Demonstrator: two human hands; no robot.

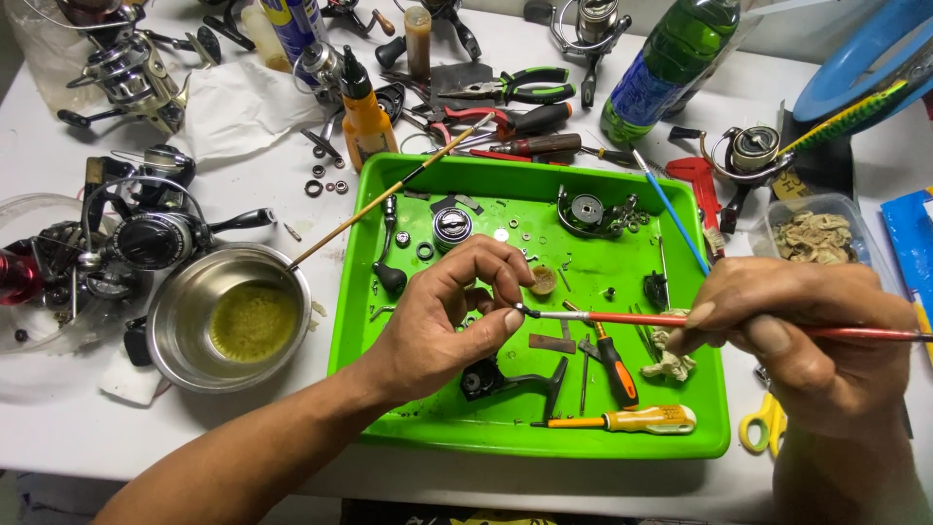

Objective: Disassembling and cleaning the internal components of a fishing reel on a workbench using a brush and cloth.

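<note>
The left hand has its thumb and forefinger pinched together on a small part, too tiny to name, held just above the green tray. The bristle tip of a red-handled paintbrush touches that part. The right hand clamps thumb and fingers around the brush's thin, glossy handle, off the tray's right edge.

The tray is bright, smooth plastic, rectangular with a raised rim, and rests on a white tabletop smudged with grease. Inside the tray lie a black reel handle, two screwdrivers with orange grips, a round metal spool, a dark reel body, a crumpled rag and scattered washers and screws.

Left of the tray stands a round steel bowl, shiny at the rim, holding murky yellow-green liquid; a long, thin wooden brush slants from the bowl over the tray's upper left corner. Farther left lie black and silver spinning reels. Behind the tray are a small orange oil bottle, pliers with green grips and a green plastic bottle with a blue label. Right of the tray sit a clear tub of pale, wrinkled rags and yellow-handled scissors. A blue-handled brush crosses the tray's upper right rim.
</note>
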